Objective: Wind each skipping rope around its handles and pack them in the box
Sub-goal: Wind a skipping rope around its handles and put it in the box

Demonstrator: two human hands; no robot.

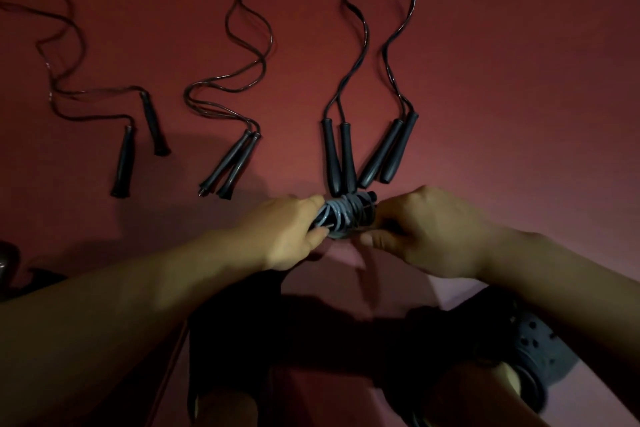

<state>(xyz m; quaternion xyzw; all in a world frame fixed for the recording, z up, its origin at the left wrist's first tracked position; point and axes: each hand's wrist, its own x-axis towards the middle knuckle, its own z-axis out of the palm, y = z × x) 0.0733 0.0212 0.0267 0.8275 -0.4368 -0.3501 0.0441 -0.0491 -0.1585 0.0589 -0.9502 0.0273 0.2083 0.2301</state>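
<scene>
A wound skipping rope (pixel 346 217) is held between both hands just above the red surface (pixel 485 114), near the lower ends of the middle pairs of handles. The left hand (pixel 291 236) is curled round one end of the bundle, thumb beneath; the right hand (pixel 426 236) is closed on the other end, its fingertips pinched at the last turns of cord, though exactly which strand is pinched cannot be told through the blur.

The bundle is judged light and compact — two rigid handles side by side under many turns of grey, glossy cord. The cord looks like smooth plastic, springy enough to uncoil if the last turn is let go, so hold is best taken across the wrapped middle, where the turns are pressed down, not at a bare handle tip.

Four unwound ropes lie on the surface beyond. Each has a thin, dark, shiny cord (pixel 360 38) lying in loose waves, which suggests a pliant but slightly stiff line that keeps its kinks. The handles are matt black, long and tapered, flared at the butt: one pair far left (pixel 124 163), lying apart; a second pair (pixel 230 165) touching and angled; a third pair (pixel 337 156) nearly upright in the view; a fourth pair (pixel 389 152) leaning beside it. These would be gripped as a pair at the thick ends.

No box is visible. A dark perforated clog (pixel 533 350) shows at lower right.
</scene>
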